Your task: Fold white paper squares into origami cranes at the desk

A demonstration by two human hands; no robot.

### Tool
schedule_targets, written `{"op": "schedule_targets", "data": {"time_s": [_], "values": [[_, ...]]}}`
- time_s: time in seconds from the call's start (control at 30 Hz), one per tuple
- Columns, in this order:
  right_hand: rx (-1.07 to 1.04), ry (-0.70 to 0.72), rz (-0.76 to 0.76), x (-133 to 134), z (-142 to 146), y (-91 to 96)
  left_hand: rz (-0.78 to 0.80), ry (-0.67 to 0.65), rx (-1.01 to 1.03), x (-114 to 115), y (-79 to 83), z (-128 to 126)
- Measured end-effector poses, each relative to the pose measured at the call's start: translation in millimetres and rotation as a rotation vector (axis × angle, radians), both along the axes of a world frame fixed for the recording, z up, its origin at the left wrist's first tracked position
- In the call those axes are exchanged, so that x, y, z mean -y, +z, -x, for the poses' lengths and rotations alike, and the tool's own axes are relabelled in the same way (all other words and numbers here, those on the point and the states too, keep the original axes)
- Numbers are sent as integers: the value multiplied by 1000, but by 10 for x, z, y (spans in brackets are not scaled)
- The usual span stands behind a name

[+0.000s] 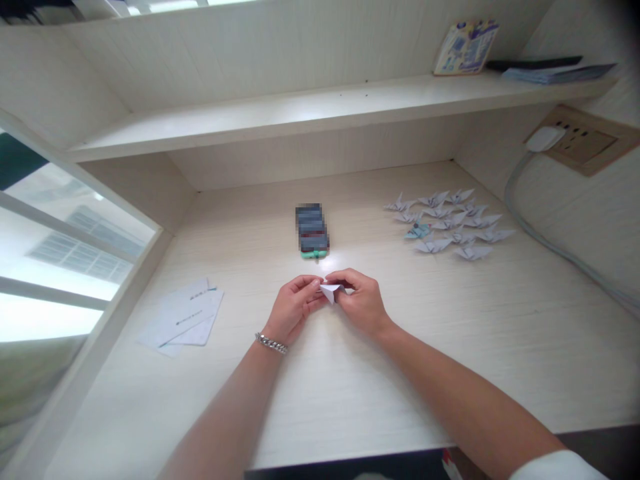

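Note:
Between my two hands, above the middle of the desk, is a small piece of folded white paper [331,291] with a pointed flap. My left hand [296,303], with a chain bracelet [271,343] at the wrist, pinches its left side. On the other side, the fingers and thumb of my right hand [361,300] are closed on the same paper. The fingertips partly hide the folds. Just beyond my hands lies a phone [313,228] with a green edge, its screen blurred out.
Several folded paper cranes [450,223], one of them blue [417,231], stand at the back right. Paper sheets [193,317] lie at the left. A shelf [300,123] overhangs the desk's back. A cable [545,243] runs from a wall socket [585,139] along the right wall.

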State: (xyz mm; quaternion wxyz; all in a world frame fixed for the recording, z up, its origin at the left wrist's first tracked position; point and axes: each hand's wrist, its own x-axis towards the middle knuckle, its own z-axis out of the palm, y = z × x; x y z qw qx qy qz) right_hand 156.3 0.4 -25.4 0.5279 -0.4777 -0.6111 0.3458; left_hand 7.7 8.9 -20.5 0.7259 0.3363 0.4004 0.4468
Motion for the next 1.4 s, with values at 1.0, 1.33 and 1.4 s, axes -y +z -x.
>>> {"op": "schedule_targets", "data": {"time_s": [1.0,1.33,1.4], "values": [[-703,111,466,-136,27,-7,-50,362,-125,-39,-41,-13],[-574,-5,342,-141,-2,-105,-78,237,-156,12,-69,-49],[-559,14,342,-142,-20,-97,-89,169,-181,20,-65,-41]]}}
